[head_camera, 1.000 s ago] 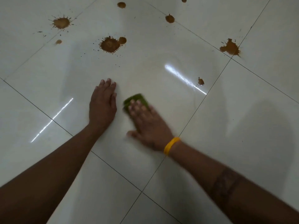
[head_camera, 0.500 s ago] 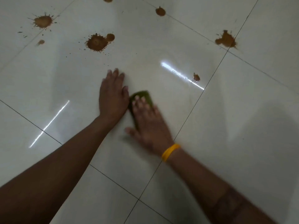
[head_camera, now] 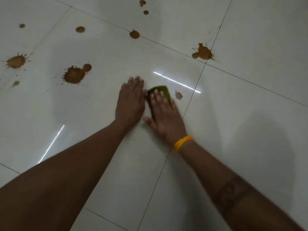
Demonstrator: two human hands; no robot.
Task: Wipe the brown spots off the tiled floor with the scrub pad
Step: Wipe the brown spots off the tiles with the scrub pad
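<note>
1. Nearest us, our right hand lies flat on the green scrub pad, fingers spread and pressing down on it, not curled around it. The pad's far edge shows past our fingertips; its long axis runs roughly from 5 toward 11 o'clock, in line with the hand.
2. Just beside it at 9 o'clock, our left hand rests palm-down on the tiled floor, fingers extended and holding nothing. We judge it a brace.
3. The relation that matters: the small pale brown spot sits just beside the pad at about 3 o'clock, near the grout line. Our right hand is clearly nearer, so a short sideways slide should cover it.
4. Farther out, the large splat lies at 10 o'clock, and the corner splat at 1 o'clock.
5. Farthest, smaller spots dot the top; most of the wiping seems left.
</note>
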